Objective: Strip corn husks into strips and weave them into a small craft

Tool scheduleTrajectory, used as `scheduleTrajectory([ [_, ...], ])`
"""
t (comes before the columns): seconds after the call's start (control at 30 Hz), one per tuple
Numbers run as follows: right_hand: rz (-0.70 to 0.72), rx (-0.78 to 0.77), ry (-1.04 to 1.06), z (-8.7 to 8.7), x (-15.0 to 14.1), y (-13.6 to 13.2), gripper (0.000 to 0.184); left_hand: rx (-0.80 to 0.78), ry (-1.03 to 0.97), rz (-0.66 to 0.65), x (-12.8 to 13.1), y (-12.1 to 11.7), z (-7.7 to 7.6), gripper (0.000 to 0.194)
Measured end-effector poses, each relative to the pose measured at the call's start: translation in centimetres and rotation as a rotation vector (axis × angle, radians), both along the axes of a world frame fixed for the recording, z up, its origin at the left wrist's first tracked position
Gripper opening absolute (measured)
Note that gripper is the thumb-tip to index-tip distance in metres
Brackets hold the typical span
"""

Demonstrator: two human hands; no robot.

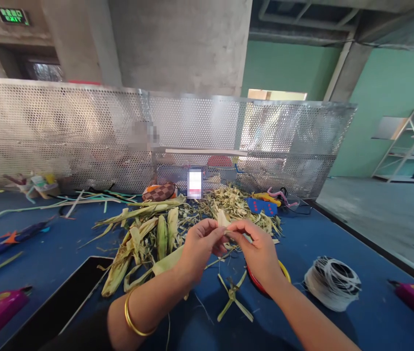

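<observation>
A pale strip of corn husk [222, 219] is pinched between both hands above the middle of the blue table. My left hand [202, 246] grips it from the left with thumb and fingertips. From the other side my right hand [256, 248] pinches the same strip, fingertips close to those of the left. Below them lies a small X-shaped piece made of husk strips [232, 298]. A red and yellow ring [255, 282] is partly covered by my right hand. Whole husks [162, 236] lie heaped left of my hands, and shredded husk [236, 202] is piled behind them.
A spool of white string [333, 282] stands at right. Magenta tools [0, 308] lie at both front corners. A black tray [64, 297] sits at left, near green strips [64, 204]. A perforated metal screen [199, 122] borders the table's back, with a blue piece [261, 206] before it.
</observation>
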State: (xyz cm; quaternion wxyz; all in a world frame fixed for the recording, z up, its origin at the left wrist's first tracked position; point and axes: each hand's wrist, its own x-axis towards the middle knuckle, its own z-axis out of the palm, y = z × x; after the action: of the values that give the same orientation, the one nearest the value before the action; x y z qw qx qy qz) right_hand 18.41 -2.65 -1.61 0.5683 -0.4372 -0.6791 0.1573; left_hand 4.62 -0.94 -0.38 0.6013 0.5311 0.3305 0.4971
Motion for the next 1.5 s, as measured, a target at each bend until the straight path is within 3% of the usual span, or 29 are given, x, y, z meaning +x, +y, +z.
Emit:
scheduleTrajectory([
  [0.27,-0.003,-0.131,0.113,0.1,0.2,0.2,0.009,0.169,0.146,0.047,0.0,0.2,-0.1,0.018],
  [0.53,0.081,-0.301,0.459,1.0,-0.2,-0.2,0.015,0.255,0.187,0.032,0.2,0.2,-0.1,0.018],
  [0.6,0.130,-0.352,0.508,1.3,-0.2,-0.3,0.022,0.256,0.199,0.040,0.2,0.0,-0.1,0.017],
  [0.73,0.317,-0.435,0.550,1.4,0.0,-0.4,0.010,0.285,0.266,0.069,0.0,-0.1,0.0,0.019],
  [0.9,0.338,-0.459,0.690,1.0,-0.1,-0.2,0.012,0.312,0.303,0.097,-0.2,0.0,0.1,0.020],
  [1.23,0.385,-0.497,0.639,1.1,0.0,-0.5,0.013,0.273,0.229,0.059,-0.1,0.1,0.0,0.021],
  [1.5,0.297,-0.453,0.665,0.9,-0.2,-0.2,0.020,0.217,0.192,0.028,-0.1,0.3,0.1,0.021],
])
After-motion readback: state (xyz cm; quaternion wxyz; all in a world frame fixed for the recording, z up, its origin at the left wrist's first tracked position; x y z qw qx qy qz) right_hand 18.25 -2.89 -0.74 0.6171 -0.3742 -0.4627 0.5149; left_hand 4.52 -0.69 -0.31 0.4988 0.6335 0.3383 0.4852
